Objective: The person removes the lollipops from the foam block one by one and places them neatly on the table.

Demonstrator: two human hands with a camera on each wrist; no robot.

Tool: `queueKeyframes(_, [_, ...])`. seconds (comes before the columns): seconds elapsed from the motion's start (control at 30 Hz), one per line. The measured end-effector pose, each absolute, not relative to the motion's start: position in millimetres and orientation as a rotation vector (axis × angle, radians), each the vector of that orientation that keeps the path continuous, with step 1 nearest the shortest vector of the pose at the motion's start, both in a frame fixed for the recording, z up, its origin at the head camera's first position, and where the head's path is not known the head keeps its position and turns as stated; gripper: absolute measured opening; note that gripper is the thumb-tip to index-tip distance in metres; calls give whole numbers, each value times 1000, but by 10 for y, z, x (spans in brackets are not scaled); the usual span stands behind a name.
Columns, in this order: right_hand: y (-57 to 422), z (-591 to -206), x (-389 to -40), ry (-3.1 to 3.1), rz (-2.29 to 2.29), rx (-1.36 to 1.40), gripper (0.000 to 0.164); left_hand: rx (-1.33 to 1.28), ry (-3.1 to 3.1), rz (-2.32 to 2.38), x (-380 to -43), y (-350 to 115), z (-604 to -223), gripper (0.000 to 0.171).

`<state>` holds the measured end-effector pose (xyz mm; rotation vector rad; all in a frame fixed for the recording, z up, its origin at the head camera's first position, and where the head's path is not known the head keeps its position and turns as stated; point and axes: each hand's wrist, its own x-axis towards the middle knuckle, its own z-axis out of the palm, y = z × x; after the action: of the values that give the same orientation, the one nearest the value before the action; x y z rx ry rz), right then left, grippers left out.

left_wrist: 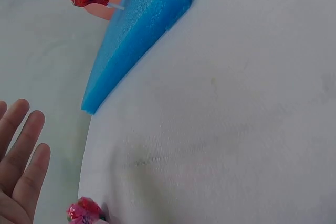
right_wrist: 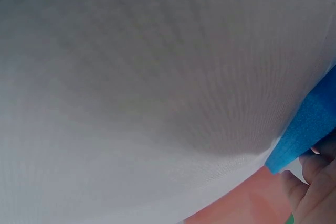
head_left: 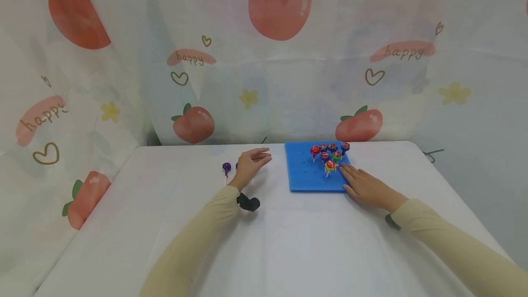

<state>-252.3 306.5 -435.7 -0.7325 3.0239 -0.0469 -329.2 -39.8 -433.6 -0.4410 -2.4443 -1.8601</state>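
Where the left hand (head_left: 249, 167) hovers: above the white table (head_left: 288, 242), near a purple lollipop (head_left: 226, 167), fingers extended, holding nothing.
Right hand (head_left: 369, 188): fingers outstretched, touching the blue board (head_left: 299, 178) along its right edge.
Standing lollipops (head_left: 330, 166): clustered toward the board's right side, sticks down.

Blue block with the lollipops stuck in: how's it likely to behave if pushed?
The blue block is probably fairly stiff: thick, straight-edged, no visible sag. Likely light for its size, given the foam-like texture. Unlikely to tip, since it lies broad and flat, though the lollipops standing in it might wobble.
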Motion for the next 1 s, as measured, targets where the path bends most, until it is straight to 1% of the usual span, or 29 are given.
queueKeyframes(0.6, [3055,-4371,-2510,3021,-49,-689,62,-510,-2387,-1992,-3371,99,-4370,43])
queueKeyframes(0.8, [3063,-4370,-2506,3020,-59,-692,62,-506,-2468,-1948,-3374,250,-4355,44])
queueKeyframes(1.0, [3071,-4370,-2510,3017,-56,-700,62,-551,-2498,-1906,-3446,368,-4395,47])
